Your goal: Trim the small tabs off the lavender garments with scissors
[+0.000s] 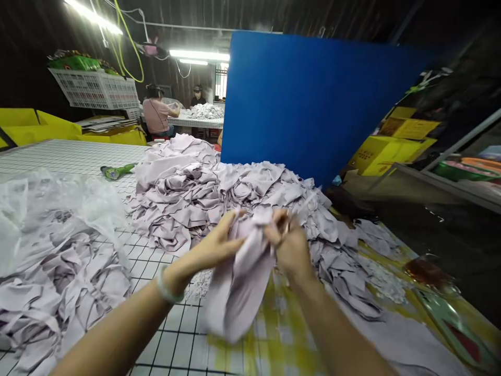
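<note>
A pale lilac piece of fabric (245,282) hangs between my two hands over the table, its lower end smeared by motion. On its left side, my left hand (225,240) grips the cloth between thumb and fingers; a pale bangle is around that wrist. My right hand (289,245) is closed at the fabric's upper right edge, blurred. Something small and shiny shows at its fingers, too unclear to name. Just beyond both hands rises a large heap of the same fabric pieces (188,183).
More fabric pieces (78,282) lie at left beside a clear plastic bag (58,203). A green tool-like object (117,171) rests behind. A blue panel (313,104) stands beyond the heap. At right lies a phone-like object (454,329). Two people sit at a far table.
</note>
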Available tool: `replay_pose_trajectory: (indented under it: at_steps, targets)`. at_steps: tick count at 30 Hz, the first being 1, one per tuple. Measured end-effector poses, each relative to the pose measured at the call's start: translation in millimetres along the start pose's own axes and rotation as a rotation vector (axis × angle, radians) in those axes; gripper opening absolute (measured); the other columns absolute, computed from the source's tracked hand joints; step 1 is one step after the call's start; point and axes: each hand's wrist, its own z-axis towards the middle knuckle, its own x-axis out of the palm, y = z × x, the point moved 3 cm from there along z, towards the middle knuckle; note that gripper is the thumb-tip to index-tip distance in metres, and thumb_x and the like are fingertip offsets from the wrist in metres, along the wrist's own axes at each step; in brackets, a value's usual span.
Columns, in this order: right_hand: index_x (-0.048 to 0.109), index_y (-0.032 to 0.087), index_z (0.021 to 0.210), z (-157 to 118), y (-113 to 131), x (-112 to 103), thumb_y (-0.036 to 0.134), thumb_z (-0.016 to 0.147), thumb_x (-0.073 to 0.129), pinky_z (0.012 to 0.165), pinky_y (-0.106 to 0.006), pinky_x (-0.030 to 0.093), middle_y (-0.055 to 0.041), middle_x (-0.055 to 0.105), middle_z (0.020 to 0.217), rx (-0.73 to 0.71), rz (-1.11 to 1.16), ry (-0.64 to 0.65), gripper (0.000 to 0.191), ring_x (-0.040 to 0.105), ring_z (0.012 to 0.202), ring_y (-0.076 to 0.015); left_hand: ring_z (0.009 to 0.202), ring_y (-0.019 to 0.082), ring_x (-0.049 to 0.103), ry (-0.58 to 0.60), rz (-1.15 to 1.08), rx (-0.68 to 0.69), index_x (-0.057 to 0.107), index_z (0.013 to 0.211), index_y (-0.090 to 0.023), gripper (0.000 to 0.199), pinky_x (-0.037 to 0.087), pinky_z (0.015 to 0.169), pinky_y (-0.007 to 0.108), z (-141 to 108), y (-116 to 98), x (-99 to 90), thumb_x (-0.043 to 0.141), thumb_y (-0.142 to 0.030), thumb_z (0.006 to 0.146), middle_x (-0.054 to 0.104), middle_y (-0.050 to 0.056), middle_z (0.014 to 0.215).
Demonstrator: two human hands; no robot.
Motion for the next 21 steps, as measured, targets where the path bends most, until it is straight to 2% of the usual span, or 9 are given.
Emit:
replay_pose_trajectory:
  at_steps: [1,3,4,7,10,11,13,17,21]
  targets:
    - [0.047,0.023,0.087,39.0,16.7,-14.3,0.026,0.080,0.069,0.059,-0.027,0.046,0.0028,0.058,0.074,-0.092,-0.131,-0.155,0.024,0.056,0.062,-0.0144,0.109,0.027,0.064,-0.008,0.001,-0.013,0.057,0.131,-0.018,0.046,0.055,0.093,0.042,30.1,-0.3,2.9,0.070,-0.021,0.087,0.061,0.016,0.131]
    - [0.051,0.019,0.087,106.0,44.8,-40.5,0.016,0.079,0.069,0.071,-0.027,0.048,-0.0016,0.063,0.082,-0.231,-0.454,-0.397,0.020,0.062,0.074,-0.0148,0.098,0.024,0.067,-0.229,-0.019,0.010,0.058,0.123,-0.010,0.036,0.055,0.088,0.041,79.3,-0.7,6.3,0.060,-0.007,0.087,0.065,0.018,0.119]
    - [0.054,0.017,0.087,131.0,51.2,-50.0,0.015,0.078,0.071,0.080,-0.029,0.047,-0.0057,0.066,0.090,-0.239,-0.506,-0.418,0.020,0.065,0.087,-0.0175,0.102,0.023,0.066,-0.310,-0.016,0.013,0.057,0.122,-0.010,0.034,0.053,0.093,0.041,93.3,2.9,9.7,0.054,-0.004,0.088,0.064,0.018,0.121]
    - [0.058,0.016,0.090,156.3,43.2,-66.4,0.034,0.078,0.077,0.088,-0.044,0.042,-0.0183,0.066,0.114,-0.216,-0.573,-0.451,0.028,0.060,0.115,-0.0346,0.104,0.025,0.064,-0.402,0.013,-0.039,0.059,0.112,-0.010,0.025,0.050,0.098,0.045,76.8,36.7,22.4,0.052,-0.005,0.089,0.065,0.016,0.113]
    - [0.059,0.023,0.098,119.3,6.8,-61.6,0.056,0.079,0.072,0.089,-0.054,0.036,-0.0187,0.066,0.119,-0.294,-0.641,-0.438,0.040,0.058,0.119,-0.0413,0.112,0.027,0.061,-0.376,0.100,-0.021,0.063,0.094,-0.016,0.020,0.046,0.105,0.047,-9.7,83.7,32.0,0.069,-0.006,0.078,0.066,0.012,0.111]
    - [0.059,0.025,0.101,100.1,-10.0,-52.7,0.060,0.084,0.066,0.091,-0.053,0.038,-0.0189,0.066,0.118,-0.292,-0.672,-0.319,0.039,0.060,0.115,-0.0389,0.121,0.029,0.056,-0.376,0.242,0.075,0.063,0.099,-0.018,0.020,0.043,0.108,0.051,-44.2,93.7,30.6,0.067,-0.010,0.082,0.062,0.013,0.123]
    - [0.058,0.024,0.093,55.5,-44.4,-27.9,0.067,0.082,0.064,0.084,-0.049,0.044,-0.0172,0.068,0.100,-0.198,-0.636,-0.090,0.045,0.064,0.095,-0.0339,0.127,0.031,0.049,-0.550,0.557,0.152,0.060,0.108,-0.018,0.023,0.040,0.108,0.056,-111.5,106.9,10.0,0.058,-0.010,0.086,0.054,0.016,0.132]
    - [0.057,0.023,0.087,-29.2,-85.1,47.4,0.069,0.075,0.071,0.067,-0.037,0.049,-0.0069,0.069,0.082,-0.063,-0.486,0.350,0.049,0.064,0.073,-0.0240,0.122,0.033,0.046,-0.973,0.963,-0.014,0.057,0.106,-0.017,0.027,0.036,0.107,0.054,-207.5,102.9,-81.9,0.054,-0.008,0.081,0.050,0.017,0.121]
    - [0.054,0.023,0.089,-77.6,-85.4,116.5,0.064,0.076,0.072,0.070,-0.033,0.050,-0.0040,0.067,0.086,0.051,-0.257,0.591,0.047,0.060,0.073,-0.0187,0.112,0.029,0.052,-1.071,0.948,-0.453,0.056,0.089,-0.019,0.008,0.041,0.099,0.041,-247.1,97.1,-165.6,0.052,-0.015,0.083,0.055,0.013,0.106]
